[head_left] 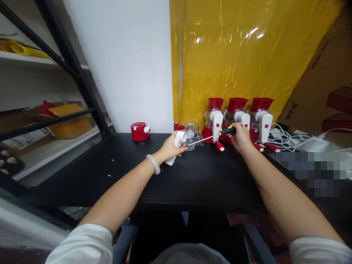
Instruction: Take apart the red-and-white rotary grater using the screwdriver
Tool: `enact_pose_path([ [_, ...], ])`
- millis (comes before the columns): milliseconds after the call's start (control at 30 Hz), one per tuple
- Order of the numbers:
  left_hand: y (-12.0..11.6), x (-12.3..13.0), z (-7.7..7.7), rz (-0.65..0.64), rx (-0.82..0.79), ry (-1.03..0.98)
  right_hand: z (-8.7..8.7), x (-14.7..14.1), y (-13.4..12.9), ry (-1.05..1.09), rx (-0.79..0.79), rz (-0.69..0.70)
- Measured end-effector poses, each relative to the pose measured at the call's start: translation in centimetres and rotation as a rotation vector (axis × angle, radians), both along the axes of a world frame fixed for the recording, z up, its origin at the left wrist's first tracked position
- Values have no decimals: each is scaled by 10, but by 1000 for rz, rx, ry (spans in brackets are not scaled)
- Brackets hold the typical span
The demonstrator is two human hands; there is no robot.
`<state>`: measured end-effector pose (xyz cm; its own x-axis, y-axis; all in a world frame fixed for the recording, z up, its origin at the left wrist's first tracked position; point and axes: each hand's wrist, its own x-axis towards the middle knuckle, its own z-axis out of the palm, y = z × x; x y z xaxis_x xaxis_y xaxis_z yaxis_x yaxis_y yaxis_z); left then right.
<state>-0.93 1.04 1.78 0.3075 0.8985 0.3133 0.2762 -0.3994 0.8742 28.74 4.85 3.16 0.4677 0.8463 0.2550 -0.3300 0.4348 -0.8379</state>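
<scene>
My left hand (172, 147) is closed around a white crank handle (178, 138), held tilted above the black table. In my right hand (241, 137) is a screwdriver (227, 131) with a black and yellow grip. Its long metal shaft points left and down, and the tip reaches the fingers of my left hand by the crank; whether it touches the crank I cannot tell. Behind the crank stands a clear plastic grater housing (191, 128), with a red part (178, 127) partly hidden beside it. A red round base (140, 132) with a white knob sits farther left.
Three red and white rotary graters (216, 121) stand at the back right. White cables (286, 141) and a white adapter (316, 143) lie right of them. A black-framed shelf (90, 112) is on the left, a cardboard box (316, 84) at right. Small white scraps (109, 176) lie on the table (203, 183).
</scene>
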Motion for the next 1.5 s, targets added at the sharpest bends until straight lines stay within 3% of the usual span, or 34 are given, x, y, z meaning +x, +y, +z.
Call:
enact_pose_path([
  [400,1,-2,-3,-36,4,50,-2,7,4,6,44,-20],
  [700,-7,-6,-1,-139,107,343,-11,21,13,-76,63,-108],
  [900,-14,-5,4,-106,222,611,-16,22,13,-201,-15,-150],
  [1500,-17,-3,1,-93,288,750,-13,16,6,-256,-42,-142],
])
